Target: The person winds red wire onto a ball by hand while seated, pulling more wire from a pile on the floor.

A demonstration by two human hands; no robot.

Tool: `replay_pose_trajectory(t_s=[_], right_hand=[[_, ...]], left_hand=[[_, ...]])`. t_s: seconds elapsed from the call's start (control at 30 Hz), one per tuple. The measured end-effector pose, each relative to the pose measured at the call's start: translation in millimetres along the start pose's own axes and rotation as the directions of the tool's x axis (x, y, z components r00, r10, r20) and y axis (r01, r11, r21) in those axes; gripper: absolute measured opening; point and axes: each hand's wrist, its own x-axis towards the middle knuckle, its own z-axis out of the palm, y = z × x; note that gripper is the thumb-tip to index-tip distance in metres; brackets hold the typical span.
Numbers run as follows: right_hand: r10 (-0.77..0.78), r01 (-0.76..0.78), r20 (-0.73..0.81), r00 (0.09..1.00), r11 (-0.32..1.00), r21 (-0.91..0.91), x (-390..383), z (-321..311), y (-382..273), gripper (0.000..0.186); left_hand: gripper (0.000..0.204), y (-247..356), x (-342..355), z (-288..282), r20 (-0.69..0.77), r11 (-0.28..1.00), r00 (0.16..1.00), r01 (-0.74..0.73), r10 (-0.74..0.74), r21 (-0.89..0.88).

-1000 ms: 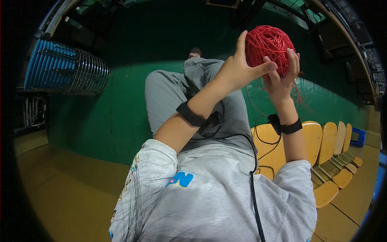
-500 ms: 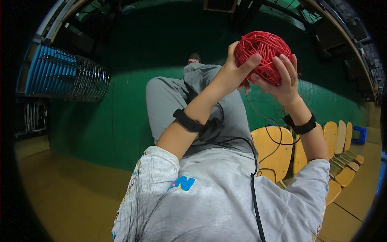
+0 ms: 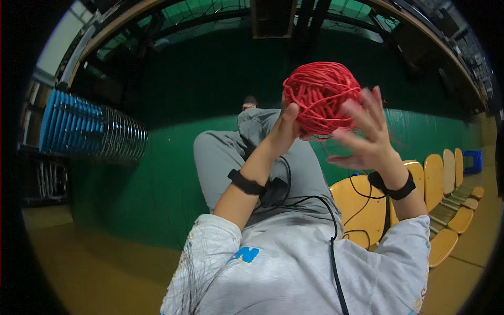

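A large ball of red cord (image 3: 318,94) is held up above my lap, with loose strands trailing at its right. My left hand (image 3: 283,131) grips the ball at its lower left side, its fingers partly hidden behind it. My right hand (image 3: 367,142), smeared by motion, has its fingers spread at the ball's right side, partly in front of it; whether they touch it I cannot tell. Black straps are on both forearms, with a black cable (image 3: 334,262) running down over my grey trousers (image 3: 220,157) and light grey shirt.
A stack of blue stools with metal legs (image 3: 73,123) is at the left. Wooden chairs (image 3: 357,199) stand in a row at the right, with a blue plastic stool (image 3: 473,163) beyond. A green floor (image 3: 115,199) lies around me, tables (image 3: 273,16) along the far side.
The ball and both hands have moved down and to the left in view. My right hand's fingers have gone from gripping the ball to spread apart. The surroundings sit lower in the picture.
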Motion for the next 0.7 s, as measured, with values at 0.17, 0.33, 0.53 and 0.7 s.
replay_pose_trajectory(t_s=[0.17,0.33,0.53,0.7], right_hand=[[0.75,-0.254,0.424,0.508,-0.34,0.905,9.6,9.0,-16.8,0.099],[0.714,-0.135,0.541,0.444,-0.544,0.828,-3.8,38.9,-22.6,0.099],[0.873,-0.167,0.295,0.388,-0.248,0.954,-8.6,45.4,-18.1,0.089],[0.904,-0.314,0.198,0.379,-0.076,0.946,-10.1,44.4,-14.3,0.09]], left_hand=[[0.1,-1.4,-5.7,-13.9,-0.092,0.965,0.995,-0.022,0.047,0.261],[0.11,9.6,-0.1,0.3,0.018,0.843,0.965,-0.237,0.261,0.482],[0.113,10.1,10.1,-1.6,0.061,0.893,0.987,-0.161,0.15,0.421],[0.093,-6.9,12.9,-25.0,0.14,0.981,0.977,0.142,-0.16,0.13]])
